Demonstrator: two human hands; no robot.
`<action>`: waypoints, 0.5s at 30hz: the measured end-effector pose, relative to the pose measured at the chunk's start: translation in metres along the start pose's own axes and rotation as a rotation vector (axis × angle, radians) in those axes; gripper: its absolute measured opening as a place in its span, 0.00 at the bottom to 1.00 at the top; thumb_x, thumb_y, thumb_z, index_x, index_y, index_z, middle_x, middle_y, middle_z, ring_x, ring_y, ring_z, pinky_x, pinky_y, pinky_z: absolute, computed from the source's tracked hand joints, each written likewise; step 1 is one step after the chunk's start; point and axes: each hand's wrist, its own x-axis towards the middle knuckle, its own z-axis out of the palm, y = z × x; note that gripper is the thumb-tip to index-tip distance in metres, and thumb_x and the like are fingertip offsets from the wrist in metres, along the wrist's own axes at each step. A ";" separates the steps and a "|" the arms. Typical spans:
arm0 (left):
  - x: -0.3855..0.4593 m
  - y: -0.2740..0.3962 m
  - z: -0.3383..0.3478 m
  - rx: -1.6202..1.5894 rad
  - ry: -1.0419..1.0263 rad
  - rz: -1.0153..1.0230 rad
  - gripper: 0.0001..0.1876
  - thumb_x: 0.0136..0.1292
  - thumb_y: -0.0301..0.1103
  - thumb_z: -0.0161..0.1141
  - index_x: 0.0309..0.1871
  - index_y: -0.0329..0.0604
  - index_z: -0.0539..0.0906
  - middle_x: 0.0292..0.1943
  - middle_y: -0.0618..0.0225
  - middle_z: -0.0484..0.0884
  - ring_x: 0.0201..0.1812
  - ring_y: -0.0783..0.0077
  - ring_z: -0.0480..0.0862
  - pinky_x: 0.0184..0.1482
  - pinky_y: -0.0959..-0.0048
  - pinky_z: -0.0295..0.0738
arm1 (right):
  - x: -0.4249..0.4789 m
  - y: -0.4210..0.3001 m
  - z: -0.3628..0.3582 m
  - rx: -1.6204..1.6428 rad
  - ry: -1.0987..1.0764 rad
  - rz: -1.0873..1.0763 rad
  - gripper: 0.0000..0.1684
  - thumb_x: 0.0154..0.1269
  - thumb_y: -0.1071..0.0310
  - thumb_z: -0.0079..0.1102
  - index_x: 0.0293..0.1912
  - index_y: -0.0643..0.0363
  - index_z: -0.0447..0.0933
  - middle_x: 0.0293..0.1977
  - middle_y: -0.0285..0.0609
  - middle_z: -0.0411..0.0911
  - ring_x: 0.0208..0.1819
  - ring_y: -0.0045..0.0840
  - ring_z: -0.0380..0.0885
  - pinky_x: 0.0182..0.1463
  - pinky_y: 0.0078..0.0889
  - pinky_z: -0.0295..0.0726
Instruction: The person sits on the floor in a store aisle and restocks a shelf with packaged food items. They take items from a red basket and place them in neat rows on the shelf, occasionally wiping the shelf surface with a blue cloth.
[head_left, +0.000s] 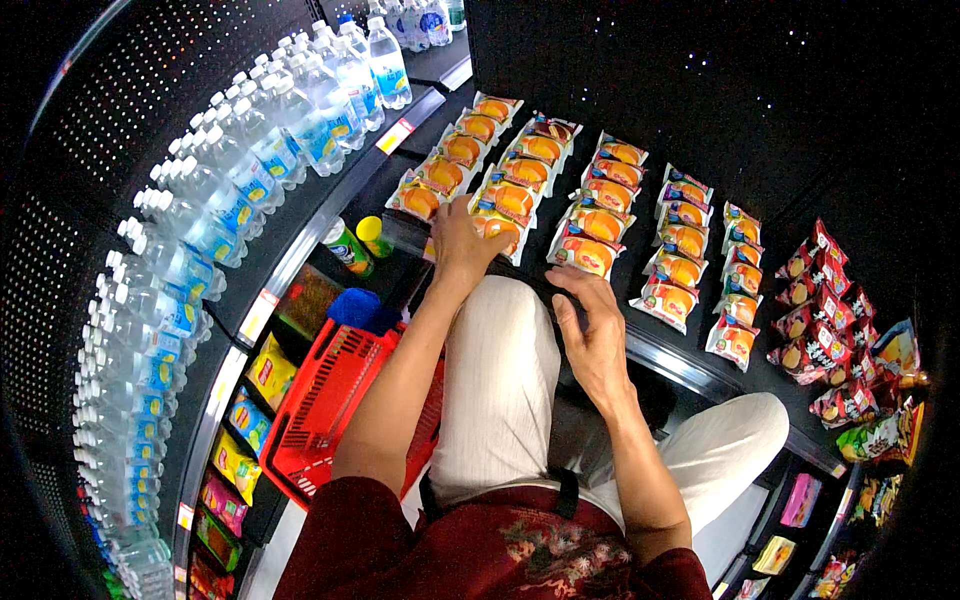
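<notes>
Rows of wrapped bun packets (600, 223) lie overlapping on a black shelf before me, their wrappers printed with orange-yellow buns. My left hand (463, 244) is at the front packet of the second row (496, 227), fingers along its left side and thumb over its right front. The hand hides part of that packet; the leftmost row's front packet (417, 201) lies just beside the fingers. My right hand (596, 330) hangs before the third row's front packet (586, 255), fingers apart and holding nothing. Its fingertips are close to the wrapper; contact cannot be told.
A red plastic basket (311, 420) stands left of my knee, with blue cloth-like material (364, 309) at its rim. Clear bottles (247, 172) crowd the left shelf, above chip bags (271, 371) and canisters (349, 251). Red snack packets (817, 330) are piled right. My knees border the shelf.
</notes>
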 end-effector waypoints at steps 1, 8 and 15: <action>-0.001 -0.002 0.000 -0.064 -0.029 -0.034 0.49 0.46 0.49 0.82 0.67 0.28 0.72 0.65 0.40 0.75 0.66 0.44 0.75 0.68 0.55 0.69 | -0.002 0.000 0.000 0.007 0.001 0.001 0.15 0.69 0.75 0.59 0.53 0.64 0.80 0.52 0.53 0.80 0.58 0.46 0.77 0.65 0.44 0.73; -0.008 -0.030 -0.033 -0.467 0.202 -0.043 0.27 0.54 0.37 0.80 0.54 0.34 0.80 0.45 0.62 0.86 0.44 0.73 0.83 0.50 0.73 0.78 | 0.000 -0.011 0.003 0.043 -0.010 -0.041 0.14 0.68 0.77 0.59 0.52 0.64 0.81 0.52 0.53 0.81 0.56 0.45 0.78 0.64 0.43 0.73; -0.088 -0.092 -0.108 -0.563 0.092 -0.200 0.20 0.62 0.31 0.73 0.55 0.38 0.82 0.44 0.70 0.86 0.43 0.80 0.83 0.48 0.77 0.78 | 0.004 -0.011 0.016 0.052 -0.045 -0.044 0.14 0.68 0.75 0.60 0.52 0.64 0.81 0.53 0.54 0.81 0.56 0.45 0.78 0.62 0.43 0.75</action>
